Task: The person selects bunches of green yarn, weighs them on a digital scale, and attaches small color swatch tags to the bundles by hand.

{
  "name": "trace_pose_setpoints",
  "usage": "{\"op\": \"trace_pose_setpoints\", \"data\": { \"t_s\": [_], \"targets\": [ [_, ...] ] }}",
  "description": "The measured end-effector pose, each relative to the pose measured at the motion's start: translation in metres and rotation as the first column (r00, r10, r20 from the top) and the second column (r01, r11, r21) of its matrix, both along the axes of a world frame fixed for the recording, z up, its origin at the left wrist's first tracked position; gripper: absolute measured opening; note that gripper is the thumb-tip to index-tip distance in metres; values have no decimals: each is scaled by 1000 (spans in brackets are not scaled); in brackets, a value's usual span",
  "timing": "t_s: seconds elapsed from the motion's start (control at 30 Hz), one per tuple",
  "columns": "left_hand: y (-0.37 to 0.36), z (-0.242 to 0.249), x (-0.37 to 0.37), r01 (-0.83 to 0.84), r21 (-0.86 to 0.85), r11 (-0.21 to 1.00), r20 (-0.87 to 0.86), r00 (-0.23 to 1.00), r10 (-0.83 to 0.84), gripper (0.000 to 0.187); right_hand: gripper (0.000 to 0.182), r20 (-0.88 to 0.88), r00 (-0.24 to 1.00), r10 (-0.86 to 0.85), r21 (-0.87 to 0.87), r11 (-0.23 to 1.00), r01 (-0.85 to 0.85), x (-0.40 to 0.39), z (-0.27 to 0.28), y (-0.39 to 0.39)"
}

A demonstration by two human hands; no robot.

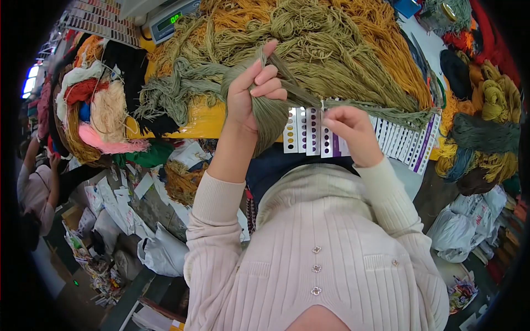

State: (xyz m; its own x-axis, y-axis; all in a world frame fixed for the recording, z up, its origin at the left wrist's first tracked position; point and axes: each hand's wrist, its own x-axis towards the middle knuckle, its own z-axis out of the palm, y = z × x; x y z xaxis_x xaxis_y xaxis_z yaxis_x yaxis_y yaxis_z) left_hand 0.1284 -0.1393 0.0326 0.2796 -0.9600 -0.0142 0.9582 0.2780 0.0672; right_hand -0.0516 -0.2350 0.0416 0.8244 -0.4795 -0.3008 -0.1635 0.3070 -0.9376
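My left hand (247, 99) is closed around a thick skein of olive-green yarn (271, 122), whose bulk hangs below the fingers. From that fist a twisted length of the yarn runs right, toward my right hand (350, 128). The right fingers are pinched together at the end of this length, beside a small white bit. Under the hands lie shade cards (309, 131) with rows of coloured dots and purple edges. Behind them spreads a large heap of olive and golden-brown yarn (331, 49), with a grey-green hank (179, 91) at its left.
A digital scale (169, 21) with a lit green display stands at the back left. Mixed-colour hanks (107, 110) hang on the left, more hanks (483, 132) on the right. White plastic bags (466, 223) sit at lower right. Another person (41, 190) is at far left.
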Motion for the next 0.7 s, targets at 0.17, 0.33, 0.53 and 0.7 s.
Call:
{"op": "trace_pose_setpoints", "data": {
  "t_s": [0.17,0.33,0.53,0.7],
  "targets": [
    [8,1,-11,67,114,991,187,978,-88,17,16,97,995,24,12,1000,-26,-17,44,16],
    [42,22,-33,40,484,874,496,810,-312,22,35,172,977,123,-263,962,-75,0,54,40],
    [62,39,-59,-29,752,658,306,900,-311,26,25,132,955,267,-786,614,-63,10,37,56],
    [71,26,-49,188,517,835,220,914,-342,20,15,-76,936,345,-755,593,-280,-4,28,46]
  ]
}}
